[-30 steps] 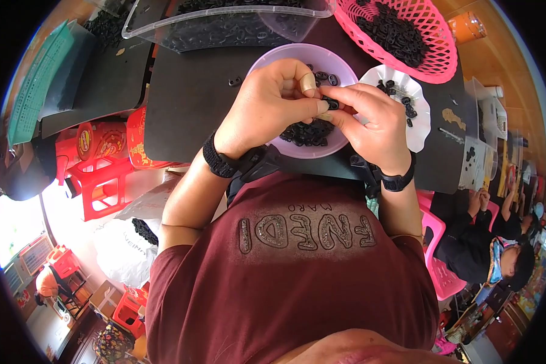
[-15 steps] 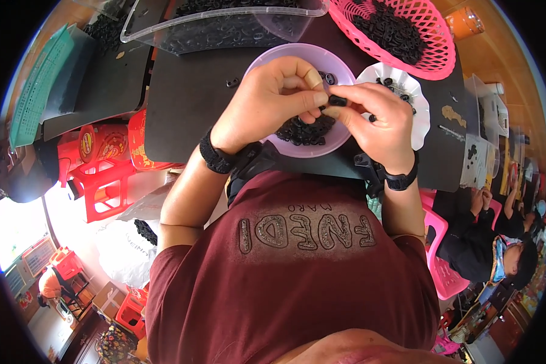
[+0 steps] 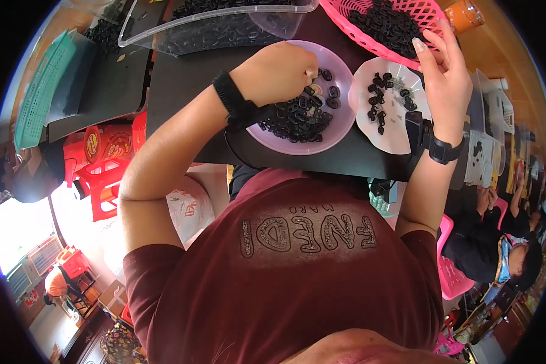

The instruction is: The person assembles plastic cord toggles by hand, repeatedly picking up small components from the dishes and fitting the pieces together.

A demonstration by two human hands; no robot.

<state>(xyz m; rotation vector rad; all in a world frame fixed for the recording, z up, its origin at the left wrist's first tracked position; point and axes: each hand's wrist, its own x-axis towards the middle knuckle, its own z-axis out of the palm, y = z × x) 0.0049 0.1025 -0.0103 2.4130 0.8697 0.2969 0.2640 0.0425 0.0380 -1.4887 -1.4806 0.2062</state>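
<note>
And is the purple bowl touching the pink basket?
Apart. The head view shows a strip of dark table between the purple bowl's rim and the pink basket.

The left hand (image 3: 278,73) is over a purple bowl (image 3: 344,109).

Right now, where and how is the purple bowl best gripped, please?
Probably the bowl's near rim, from the person's side: that curved edge is uncovered, whereas the left hand covers the far left and the white dish crowds the right.
</note>
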